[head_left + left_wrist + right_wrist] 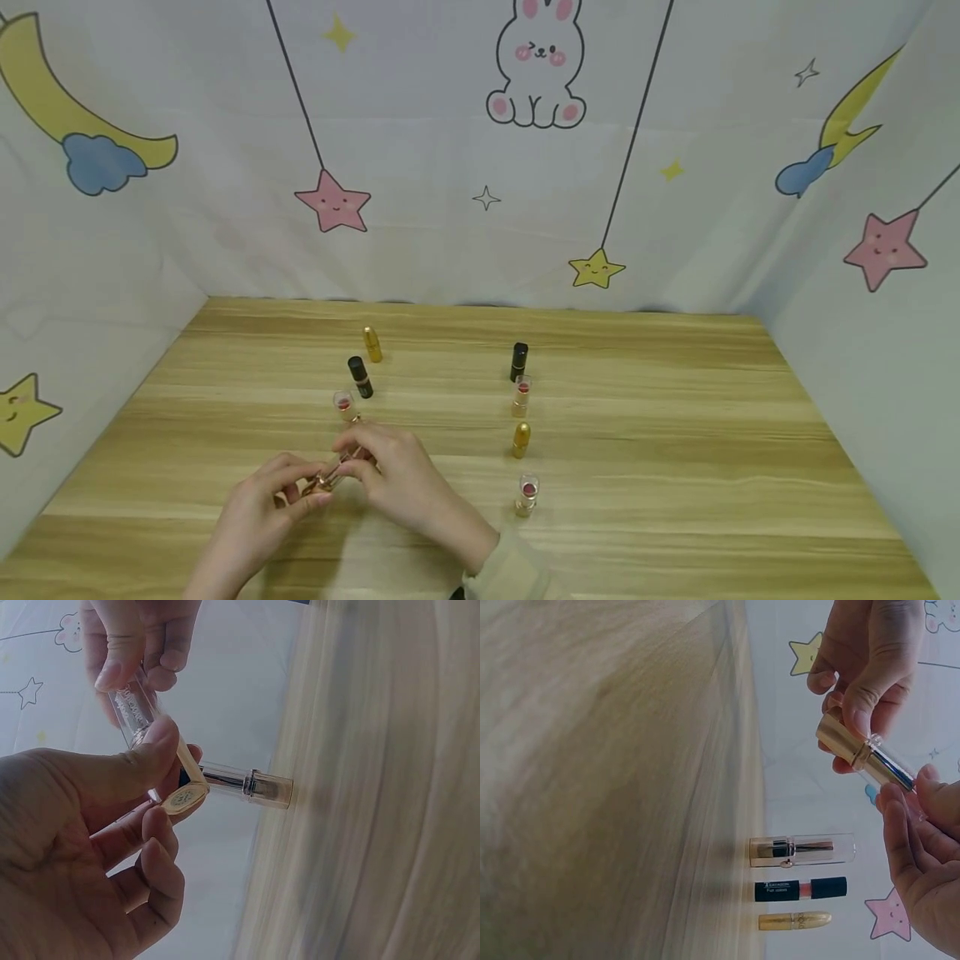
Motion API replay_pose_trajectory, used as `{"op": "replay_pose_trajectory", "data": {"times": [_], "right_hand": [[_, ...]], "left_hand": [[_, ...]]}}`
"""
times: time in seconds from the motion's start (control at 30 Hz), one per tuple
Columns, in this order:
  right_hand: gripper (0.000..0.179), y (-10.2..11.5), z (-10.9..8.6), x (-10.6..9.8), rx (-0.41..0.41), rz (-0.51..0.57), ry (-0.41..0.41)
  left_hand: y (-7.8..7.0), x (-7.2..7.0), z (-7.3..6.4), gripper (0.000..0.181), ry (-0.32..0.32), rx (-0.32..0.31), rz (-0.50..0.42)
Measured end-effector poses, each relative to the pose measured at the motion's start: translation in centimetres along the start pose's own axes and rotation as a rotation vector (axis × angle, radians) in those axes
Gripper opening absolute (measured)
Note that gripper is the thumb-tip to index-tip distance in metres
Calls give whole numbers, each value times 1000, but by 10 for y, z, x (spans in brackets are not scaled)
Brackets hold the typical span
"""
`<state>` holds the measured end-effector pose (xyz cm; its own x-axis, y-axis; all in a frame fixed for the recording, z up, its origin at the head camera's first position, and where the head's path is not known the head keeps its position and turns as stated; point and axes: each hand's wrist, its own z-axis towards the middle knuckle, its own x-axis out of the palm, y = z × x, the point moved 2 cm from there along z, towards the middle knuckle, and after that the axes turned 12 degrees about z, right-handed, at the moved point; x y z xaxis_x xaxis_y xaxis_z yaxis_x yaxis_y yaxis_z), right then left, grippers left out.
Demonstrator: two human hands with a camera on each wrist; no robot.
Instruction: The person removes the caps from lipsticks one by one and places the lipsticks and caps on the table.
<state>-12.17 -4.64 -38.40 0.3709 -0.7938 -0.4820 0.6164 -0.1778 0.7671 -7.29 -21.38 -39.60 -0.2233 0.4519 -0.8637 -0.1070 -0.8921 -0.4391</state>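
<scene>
A lipstick (pixel 842 741) with a gold base and a clear cap is held tilted between both hands, above the table's left part. My left hand (pixel 258 508) pinches its gold base (pixel 185 798) between thumb and fingers. With thumb and fingertips, my right hand (pixel 405 475) grips the clear cap (pixel 133 712) at the other end. The cap still surrounds the upper part of the tube in the right wrist view. Just beyond the hands stands another clear-capped lipstick (pixel 344 405), partly covered by the right hand in the head view.
Behind it stand a black lipstick (pixel 361 377) and a gold bullet-shaped one (pixel 372 344). On the right, a row holds a black lipstick (pixel 518 363), clear-capped lipsticks (pixel 522 398) and a gold one (pixel 521 440). A printed cloth (pixel 450 250) encloses the wooden table (pixel 675 467).
</scene>
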Motion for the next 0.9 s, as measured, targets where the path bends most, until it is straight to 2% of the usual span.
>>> {"op": "replay_pose_trajectory", "data": {"times": [0.17,0.27,0.4,0.67,0.9], "right_hand": [[17,-1,-1,-1,20,18,-28],[18,0,-1,-4,37,48,-50],[19,1,1,-8,49,90,-55],[20,1,1,-4,15,26,-29],[19,2,-1,-5,37,20,-27]], "left_hand": [[0,0,-1,26,38,-62,-1],[0,-1,-2,26,37,-84,-5],[0,-2,-2,27,35,-81,-4],[0,-3,-1,28,70,-98,19],[1,-3,-3,28,51,-102,22]]}}
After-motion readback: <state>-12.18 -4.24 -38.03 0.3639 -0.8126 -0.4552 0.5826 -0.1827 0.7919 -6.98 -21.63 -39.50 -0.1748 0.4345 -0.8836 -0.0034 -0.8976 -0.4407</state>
